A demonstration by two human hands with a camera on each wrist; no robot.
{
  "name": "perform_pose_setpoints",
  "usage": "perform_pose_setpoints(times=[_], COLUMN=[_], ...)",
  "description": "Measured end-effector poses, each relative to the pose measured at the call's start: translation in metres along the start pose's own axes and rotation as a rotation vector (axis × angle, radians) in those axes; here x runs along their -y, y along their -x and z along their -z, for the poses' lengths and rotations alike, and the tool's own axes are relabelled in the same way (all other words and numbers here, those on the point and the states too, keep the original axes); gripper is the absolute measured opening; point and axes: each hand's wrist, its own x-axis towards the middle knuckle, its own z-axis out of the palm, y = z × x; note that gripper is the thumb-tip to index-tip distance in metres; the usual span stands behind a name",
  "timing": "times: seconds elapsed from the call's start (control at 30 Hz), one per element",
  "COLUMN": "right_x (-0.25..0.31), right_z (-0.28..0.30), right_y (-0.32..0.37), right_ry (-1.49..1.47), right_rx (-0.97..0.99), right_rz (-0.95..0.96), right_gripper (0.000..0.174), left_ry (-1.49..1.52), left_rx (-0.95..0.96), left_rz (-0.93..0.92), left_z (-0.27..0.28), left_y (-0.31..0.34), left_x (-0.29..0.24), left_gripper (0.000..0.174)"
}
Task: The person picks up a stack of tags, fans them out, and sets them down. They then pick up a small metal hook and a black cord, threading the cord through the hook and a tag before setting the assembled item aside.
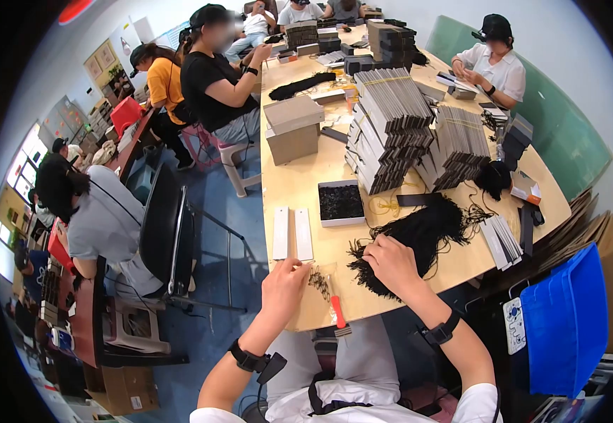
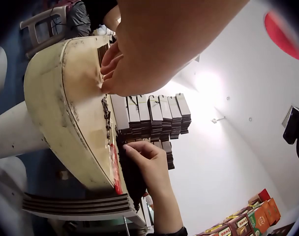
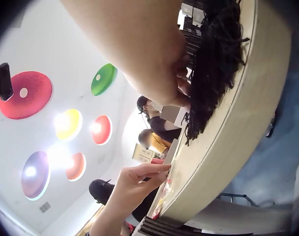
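In the head view, my left hand (image 1: 283,287) is over the table's near edge, thumb and fingertips together; whether something small is between them cannot be told. Just right of it lie small dark looped pieces (image 1: 318,280) and a red-handled tool (image 1: 338,311). My right hand (image 1: 393,264) has its curled fingertips in the near left end of a black cord bundle (image 1: 430,229). The right wrist view has the cords (image 3: 213,69) beside the right hand (image 3: 162,64), with the left hand (image 3: 132,189) lower down. Two white strips (image 1: 303,234) lie beyond the left hand.
A box of black bits (image 1: 341,202) stands beyond the strips. Tall stacks of grey-edged pieces (image 1: 391,127) rise behind it. At right are fanned white strips (image 1: 501,242) and a blue bin (image 1: 567,324). Other people sit around the table.
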Motion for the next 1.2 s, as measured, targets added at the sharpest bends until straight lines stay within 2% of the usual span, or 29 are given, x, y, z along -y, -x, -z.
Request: perform_pose_setpoints(times=[0.23, 0.37, 0.43, 0.53, 0.77, 0.83, 0.97, 1.07, 1.13, 1.17, 1.2], right_x=[0.008, 0.015, 0.01, 0.007, 0.009, 0.009, 0.013, 0.018, 0.024, 0.028, 0.036], right_z=[0.012, 0.003, -0.007, -0.011, -0.014, -0.017, -0.01, -0.004, 0.0, 0.003, 0.01], right_y=[0.007, 0.007, 0.004, 0.001, -0.003, -0.006, -0.01, -0.007, -0.006, -0.006, -0.006], right_ry=[-0.232, -0.171, -0.024, 0.01, 0.002, -0.013, -0.043, -0.122, -0.212, -0.211, -0.226], right_rx=[0.024, -0.062, 0.012, 0.034, -0.039, 0.054, 0.078, 0.059, -0.071, -0.067, -0.154], right_rz=[0.031, -0.01, 0.039, 0.081, 0.11, 0.08, 0.034, 0.016, 0.034, 0.037, 0.145], right_gripper=[0.01, 0.011, 0.013, 0.012, 0.006, 0.006, 0.006, 0.003, 0.004, 0.004, 0.002], left_ry=[0.12, 0.136, 0.16, 0.109, 0.366, 0.429, 0.557, 0.73, 0.862, 0.864, 0.892], left_rx=[0.064, 0.091, 0.12, 0.135, 0.064, 0.062, 0.103, 0.161, 0.205, 0.202, 0.185], left_rz=[0.118, 0.091, 0.112, 0.091, 0.126, 0.138, 0.237, 0.342, 0.405, 0.409, 0.423], left_z=[0.009, 0.0, -0.002, -0.003, 0.005, 0.008, 0.019, 0.026, 0.025, 0.025, 0.025], left_y=[-0.003, -0.005, -0.006, -0.005, 0.0, 0.004, 0.013, 0.022, 0.029, 0.031, 0.034], left_x=[-0.005, 0.0, 0.0, 0.001, 0.004, 0.002, -0.005, -0.012, -0.015, -0.017, -0.019], left_gripper=[0.013, 0.012, 0.011, 0.01, 0.009, 0.009, 0.008, 0.008, 0.009, 0.009, 0.009])
